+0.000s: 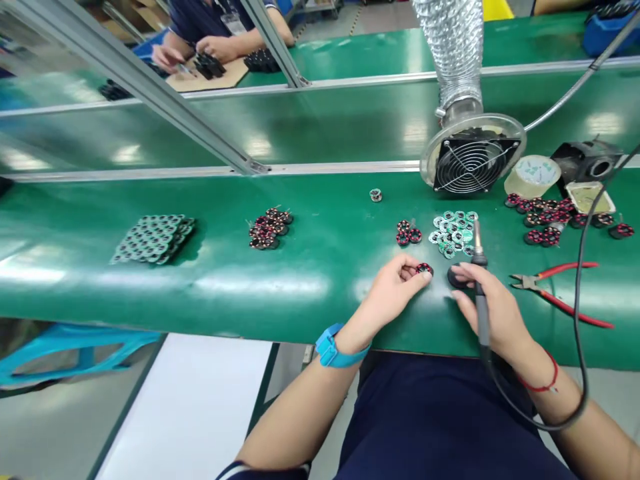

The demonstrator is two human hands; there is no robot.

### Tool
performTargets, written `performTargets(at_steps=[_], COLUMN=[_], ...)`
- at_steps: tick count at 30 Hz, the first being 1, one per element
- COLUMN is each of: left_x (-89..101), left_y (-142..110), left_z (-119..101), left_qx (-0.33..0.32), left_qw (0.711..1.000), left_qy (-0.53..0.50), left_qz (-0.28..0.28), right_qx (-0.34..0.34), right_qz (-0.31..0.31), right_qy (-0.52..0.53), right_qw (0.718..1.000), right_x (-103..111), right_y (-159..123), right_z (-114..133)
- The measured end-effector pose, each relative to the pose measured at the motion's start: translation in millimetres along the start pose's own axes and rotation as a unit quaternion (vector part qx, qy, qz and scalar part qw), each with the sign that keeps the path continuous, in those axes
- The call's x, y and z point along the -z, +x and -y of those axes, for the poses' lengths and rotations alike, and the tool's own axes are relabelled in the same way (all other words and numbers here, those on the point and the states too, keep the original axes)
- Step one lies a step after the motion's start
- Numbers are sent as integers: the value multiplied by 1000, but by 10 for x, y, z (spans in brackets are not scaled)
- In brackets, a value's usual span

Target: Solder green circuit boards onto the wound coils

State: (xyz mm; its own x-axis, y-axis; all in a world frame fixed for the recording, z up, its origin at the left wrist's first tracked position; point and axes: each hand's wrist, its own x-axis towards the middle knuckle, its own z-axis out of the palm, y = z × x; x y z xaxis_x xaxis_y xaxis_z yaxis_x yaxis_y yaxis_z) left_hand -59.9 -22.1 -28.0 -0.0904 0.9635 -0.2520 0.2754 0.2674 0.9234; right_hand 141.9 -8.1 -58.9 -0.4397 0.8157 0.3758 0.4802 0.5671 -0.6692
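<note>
Over bench (320,293), left hand (393,285) pinching coil (425,269)

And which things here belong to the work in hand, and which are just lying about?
Probably in use:
coil, in the left hand
soldering iron, in the right hand
black disc, at the right hand
green rings, just beyond the hands

Seemingly just lying about:
red-handled pliers
tape roll
blue stool

Around one fan (473,164), I count one small spool (375,195) left, three clustered coils (415,235) lower left, one soldering iron (483,319) below, one tape roll (531,177) right, one pair of cutters (534,283) lower right.
</note>
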Motion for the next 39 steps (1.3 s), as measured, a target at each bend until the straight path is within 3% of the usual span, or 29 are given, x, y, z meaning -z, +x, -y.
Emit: performTargets(at_steps=[3, 6, 10, 15, 20, 24, 27, 32, 36, 39], left_x=[-223, -376, -444, -337, -99, -27, -79, -114, 41, 186], left_y=[-166, -254, -269, -151, 69, 183, 235, 313, 381, 441], left_z=[-59, -103, -159, -179, -205, -331, -390, -286, -201, -225], left_qx=[19, 13, -3, 10, 37, -1, -28, 24, 38, -45], left_qw=[993, 990, 986, 983, 982, 991, 987, 984, 991, 999], left_qy=[-113, -131, -155, -156, -186, -34, 34, -81, -86, 19], left_qz=[36, 58, 60, 95, 18, 131, 154, 160, 93, 20], right_qx=[27, 37, 27, 19, -27, -3, 16, -3, -37, -34], right_qz=[-26, -75, -102, -99, -79, 3, 67, 86, 45, 30], right_qy=[-26, -40, -34, -7, 55, 12, -22, 21, 50, 54], right_qw=[999, 996, 994, 995, 995, 1000, 997, 996, 997, 998], right_x=[-72, -87, -16, 59, 109, 200, 259, 280, 292, 295], right_y=[-23, -86, -161, -100, 83, 261, 352, 309, 201, 174], right_z=[137, 216, 228, 173, 82, 47, 29, -14, -66, -110])
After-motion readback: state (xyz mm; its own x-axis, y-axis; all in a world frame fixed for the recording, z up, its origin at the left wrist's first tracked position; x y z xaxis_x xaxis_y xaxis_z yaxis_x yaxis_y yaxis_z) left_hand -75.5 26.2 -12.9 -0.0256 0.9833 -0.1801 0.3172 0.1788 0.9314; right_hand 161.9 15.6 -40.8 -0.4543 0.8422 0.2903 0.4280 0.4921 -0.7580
